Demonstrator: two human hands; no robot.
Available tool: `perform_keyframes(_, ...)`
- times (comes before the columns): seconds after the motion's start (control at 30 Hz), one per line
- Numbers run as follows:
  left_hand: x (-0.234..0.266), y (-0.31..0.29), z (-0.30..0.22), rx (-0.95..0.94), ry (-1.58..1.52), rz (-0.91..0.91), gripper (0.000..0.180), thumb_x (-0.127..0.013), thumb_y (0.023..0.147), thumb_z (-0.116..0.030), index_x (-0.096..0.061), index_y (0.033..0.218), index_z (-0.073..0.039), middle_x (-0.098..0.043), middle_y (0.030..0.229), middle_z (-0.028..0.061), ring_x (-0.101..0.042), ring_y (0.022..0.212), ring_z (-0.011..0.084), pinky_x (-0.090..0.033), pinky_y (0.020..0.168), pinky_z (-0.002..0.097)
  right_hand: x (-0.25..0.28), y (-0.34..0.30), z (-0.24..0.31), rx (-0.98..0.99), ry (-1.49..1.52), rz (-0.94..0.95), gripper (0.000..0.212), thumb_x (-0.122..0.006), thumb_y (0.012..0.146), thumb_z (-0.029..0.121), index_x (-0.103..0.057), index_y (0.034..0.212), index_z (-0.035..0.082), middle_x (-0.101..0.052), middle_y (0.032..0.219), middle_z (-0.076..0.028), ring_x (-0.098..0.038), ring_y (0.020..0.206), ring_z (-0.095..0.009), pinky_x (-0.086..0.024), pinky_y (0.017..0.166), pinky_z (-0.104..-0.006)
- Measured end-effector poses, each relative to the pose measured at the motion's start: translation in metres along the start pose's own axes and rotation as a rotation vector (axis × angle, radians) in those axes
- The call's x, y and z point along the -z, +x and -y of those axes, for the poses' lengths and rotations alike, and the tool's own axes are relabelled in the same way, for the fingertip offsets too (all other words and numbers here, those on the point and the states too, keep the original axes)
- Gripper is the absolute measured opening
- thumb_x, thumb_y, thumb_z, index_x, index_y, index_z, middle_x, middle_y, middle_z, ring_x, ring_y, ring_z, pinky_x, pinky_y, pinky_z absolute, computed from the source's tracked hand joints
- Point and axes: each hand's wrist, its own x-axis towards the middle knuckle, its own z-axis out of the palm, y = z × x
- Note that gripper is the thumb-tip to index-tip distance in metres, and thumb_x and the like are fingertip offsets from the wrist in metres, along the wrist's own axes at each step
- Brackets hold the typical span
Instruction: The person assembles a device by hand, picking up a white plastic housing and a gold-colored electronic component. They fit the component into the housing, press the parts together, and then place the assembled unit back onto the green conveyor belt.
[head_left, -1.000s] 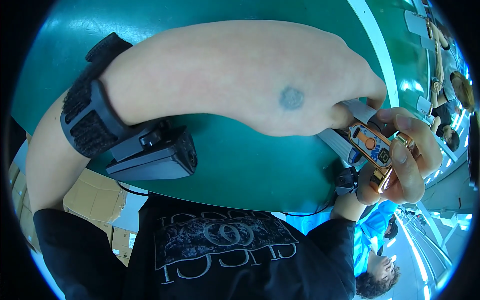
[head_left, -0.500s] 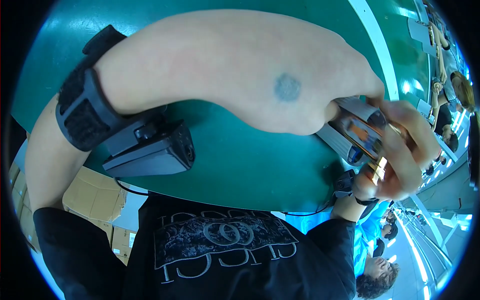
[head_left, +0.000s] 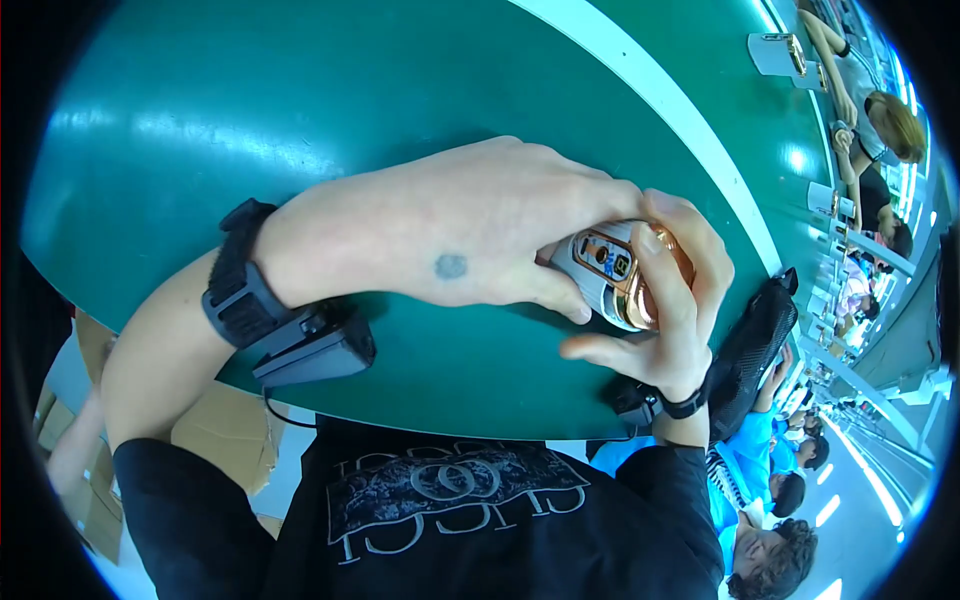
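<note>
Head view: white-and-gold device (head_left: pixel 608 262) right of the frame's centre, over the worktop (head_left: pixel 450 370)
My left hand (head_left: pixel 540 215): grasping its white body
My right hand (head_left: pixel 682 310): fingers on gold end, thumb apart; whether gripping, I cannot tell
Step, likely: two-handed handling
Next move's need: steady left hold

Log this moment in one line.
left hand: around white body | right hand: fingers over copper-coloured top | below: green table
</note>
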Motion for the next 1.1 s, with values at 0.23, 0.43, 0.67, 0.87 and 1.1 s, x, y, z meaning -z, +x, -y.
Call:
perform_keyframes(0.23,-0.011,0.0,-0.008,-0.116,0.108,-0.139,0.053,-0.079,0.083,-0.021,-0.057,0.128,-0.005,-0.064,0.096,0.0097,-0.067,0.071,0.0255,-0.053,0.064,0.0353,0.009,-0.003,-0.001,0.076,0.007,-0.039,0.057,-0.068,0.089,0.056,-0.072,0.116,0.006,-0.06,0.12,-0.019,-0.064,0.103,-0.035,-0.055,0.082,-0.0414)
perform_keyframes(0.43,-0.007,0.0,-0.008,-0.174,0.18,-0.147,0.042,-0.075,0.087,-0.031,-0.059,0.109,0.001,-0.066,0.094,0.0158,-0.067,0.089,0.0354,-0.054,0.073,0.0421,0.006,-0.006,0.0,0.046,-0.076,-0.096,0.063,-0.045,0.1,0.06,-0.066,0.115,0.003,-0.06,0.118,-0.022,-0.067,0.099,-0.033,-0.056,0.081,-0.0393)
perform_keyframes(0.67,-0.011,-0.004,0.0,-0.156,0.233,-0.173,0.05,-0.076,0.087,-0.033,-0.059,0.123,-0.003,-0.066,0.096,0.0115,-0.068,0.081,0.031,-0.053,0.066,0.039,0.009,-0.003,0.007,-0.043,-0.134,-0.094,0.074,-0.027,0.104,0.064,-0.059,0.122,0.001,-0.059,0.118,-0.024,-0.07,0.094,-0.033,-0.058,0.082,-0.0392)
perform_keyframes(0.87,-0.012,-0.003,0.003,-0.17,0.234,-0.188,0.048,-0.076,0.087,-0.033,-0.059,0.122,-0.004,-0.067,0.094,0.0108,-0.068,0.081,0.0313,-0.053,0.067,0.0399,0.008,-0.003,0.006,-0.047,-0.206,-0.071,0.076,-0.022,0.104,0.065,-0.056,0.126,0.001,-0.058,0.118,-0.025,-0.071,0.094,-0.033,-0.061,0.08,-0.0384)
perform_keyframes(1.1,-0.011,-0.004,0.003,-0.127,0.244,-0.151,0.046,-0.076,0.087,-0.032,-0.06,0.121,-0.006,-0.066,0.094,0.0095,-0.067,0.08,0.0315,-0.052,0.067,0.0399,0.006,-0.006,-0.002,0.018,-0.142,-0.091,0.075,-0.021,0.105,0.062,-0.056,0.126,-0.001,-0.058,0.119,-0.026,-0.072,0.092,-0.035,-0.063,0.078,-0.0393)
